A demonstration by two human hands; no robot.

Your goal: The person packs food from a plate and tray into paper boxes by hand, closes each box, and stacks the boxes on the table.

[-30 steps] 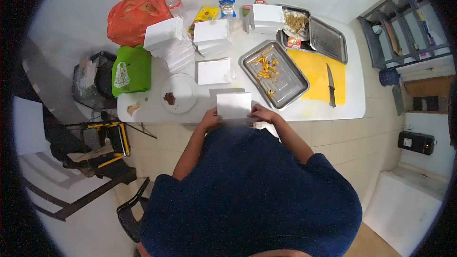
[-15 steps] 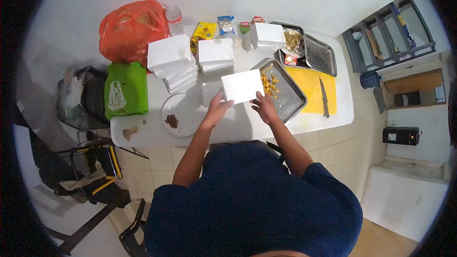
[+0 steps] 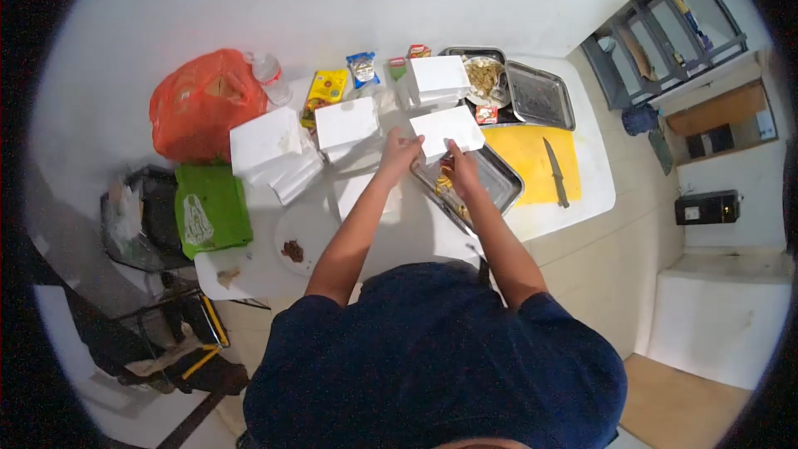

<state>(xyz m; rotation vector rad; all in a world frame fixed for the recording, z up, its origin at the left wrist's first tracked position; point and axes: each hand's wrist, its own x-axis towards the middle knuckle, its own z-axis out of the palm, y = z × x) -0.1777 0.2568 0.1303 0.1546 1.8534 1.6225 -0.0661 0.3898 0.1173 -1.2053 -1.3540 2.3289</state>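
A closed white box [image 3: 447, 130] is held up between my two hands, over the far edge of a metal tray [image 3: 509, 191] with yellow pieces in it. My left hand [image 3: 401, 155] grips the box's near left corner. Along its near edge, my right hand [image 3: 462, 170] pinches it with the thumb on top; the fingers underneath are partly hidden. Close by on the left stands a stack of white boxes [image 3: 347, 126]. Another white item [image 3: 353, 193] lies on the table by my left forearm, partly covered by it.
More white boxes [image 3: 268, 143] are piled at left, others [image 3: 439, 76] at the back. A plate [image 3: 289, 224] holds brown food. A knife [image 3: 555, 170] rests on a yellow cutting board [image 3: 532, 158]. Red [image 3: 208, 108] and green bags [image 3: 212, 208] sit at the left.
Both hands have carried the white box rightward and away from me, over the tray's far edge. My right hand has closed more firmly on its near edge. The camera view has shifted.
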